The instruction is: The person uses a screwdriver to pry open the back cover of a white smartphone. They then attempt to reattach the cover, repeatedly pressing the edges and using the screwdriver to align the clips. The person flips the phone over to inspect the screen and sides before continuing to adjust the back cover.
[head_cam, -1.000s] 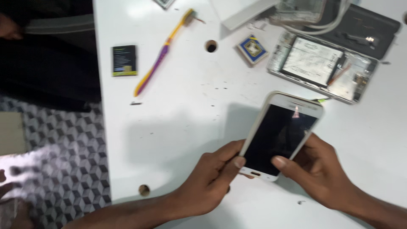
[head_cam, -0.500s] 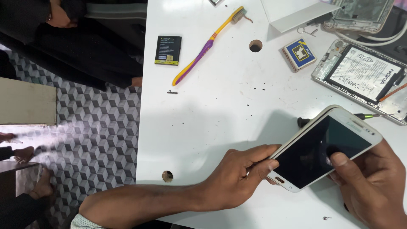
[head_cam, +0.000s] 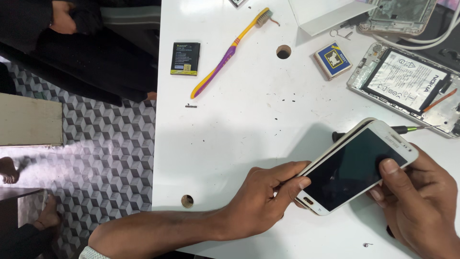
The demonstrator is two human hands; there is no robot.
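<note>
Both of my hands hold a white smartphone (head_cam: pixel 354 168) with a dark screen, tilted above the white table (head_cam: pixel 239 134). My left hand (head_cam: pixel 261 199) grips its lower left edge, thumb along the side. My right hand (head_cam: pixel 421 201) cups the right end, thumb pressed on the screen. A seam shows along the phone's upper edge, where the back seems slightly lifted.
An opened phone with its battery showing (head_cam: pixel 407 84) lies at the right, a thin screwdriver (head_cam: pixel 412 128) beside it. A yellow and purple toothbrush (head_cam: pixel 230 52), a black battery (head_cam: pixel 185 58) and a small blue box (head_cam: pixel 332 60) lie farther off. A person in dark clothes (head_cam: pixel 81 43) sits at the upper left.
The view has shifted, so the table and its items sit farther right in frame. The phone has turned from upright to lying diagonally between my hands.
</note>
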